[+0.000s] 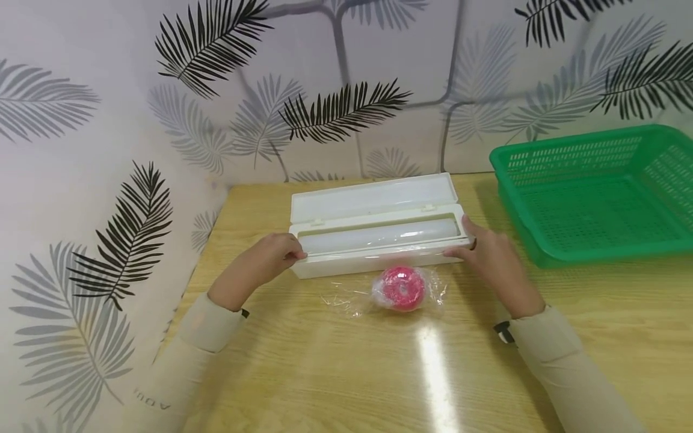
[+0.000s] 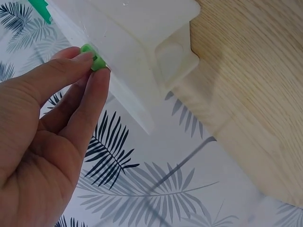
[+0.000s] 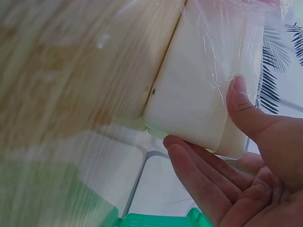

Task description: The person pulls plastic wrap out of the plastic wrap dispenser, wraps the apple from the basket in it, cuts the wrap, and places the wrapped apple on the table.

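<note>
A white cling film dispenser (image 1: pixel 346 266) lies on the table with its lid (image 1: pixel 373 199) tipped back, showing the film roll (image 1: pixel 379 236) inside. At its front left corner, my left hand (image 1: pixel 269 255) pinches a small green slider (image 2: pixel 93 57) between thumb and fingers on the dispenser's edge. My right hand (image 1: pixel 491 257) grips the right end, thumb on the front and fingers round the end. Just in front of the dispenser sits a pink ring-shaped object (image 1: pixel 415 293), wrapped in clear film (image 1: pixel 349 299) that spreads out on both sides.
A green plastic basket (image 1: pixel 522 225) with perforated sides stands at the right, close to my right hand. Behind the wooden table (image 1: pixel 325 373) rises a wall (image 1: pixel 390 60) with a leaf pattern, which also runs along the left side.
</note>
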Motion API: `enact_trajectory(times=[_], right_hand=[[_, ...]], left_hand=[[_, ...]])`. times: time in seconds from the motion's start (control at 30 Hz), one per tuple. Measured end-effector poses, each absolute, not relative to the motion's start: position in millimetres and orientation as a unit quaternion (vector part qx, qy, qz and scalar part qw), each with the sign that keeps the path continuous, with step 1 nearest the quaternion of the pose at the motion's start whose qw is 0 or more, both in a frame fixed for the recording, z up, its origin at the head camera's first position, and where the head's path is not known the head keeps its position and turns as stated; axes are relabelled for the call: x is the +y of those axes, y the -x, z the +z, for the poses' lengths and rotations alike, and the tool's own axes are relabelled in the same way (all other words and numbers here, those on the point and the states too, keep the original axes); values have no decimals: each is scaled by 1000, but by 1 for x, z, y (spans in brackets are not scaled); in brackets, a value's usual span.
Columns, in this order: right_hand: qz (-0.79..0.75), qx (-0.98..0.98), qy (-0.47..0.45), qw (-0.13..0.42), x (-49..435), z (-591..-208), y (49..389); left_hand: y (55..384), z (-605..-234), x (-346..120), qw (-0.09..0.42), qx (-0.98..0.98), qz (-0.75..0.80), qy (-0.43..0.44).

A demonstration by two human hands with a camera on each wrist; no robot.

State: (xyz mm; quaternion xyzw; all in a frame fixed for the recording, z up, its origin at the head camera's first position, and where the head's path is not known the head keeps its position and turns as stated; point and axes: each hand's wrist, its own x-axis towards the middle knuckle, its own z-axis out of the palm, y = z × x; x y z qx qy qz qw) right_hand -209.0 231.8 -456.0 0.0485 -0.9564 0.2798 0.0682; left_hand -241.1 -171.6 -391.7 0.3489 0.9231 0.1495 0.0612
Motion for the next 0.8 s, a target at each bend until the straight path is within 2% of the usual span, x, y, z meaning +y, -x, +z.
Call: enact_trajectory(times=[0.2, 0.47, 0.8], right_hand=[[287, -954, -49, 72, 230, -455, 209], [283, -955, -51, 71, 231, -454, 208], [273, -958, -58, 71, 227, -455, 208]], left_hand=[[242, -395, -183, 33, 922, 149, -356], [240, -396, -183, 50, 932, 148, -327], [229, -398, -180, -4, 931, 133, -341]])
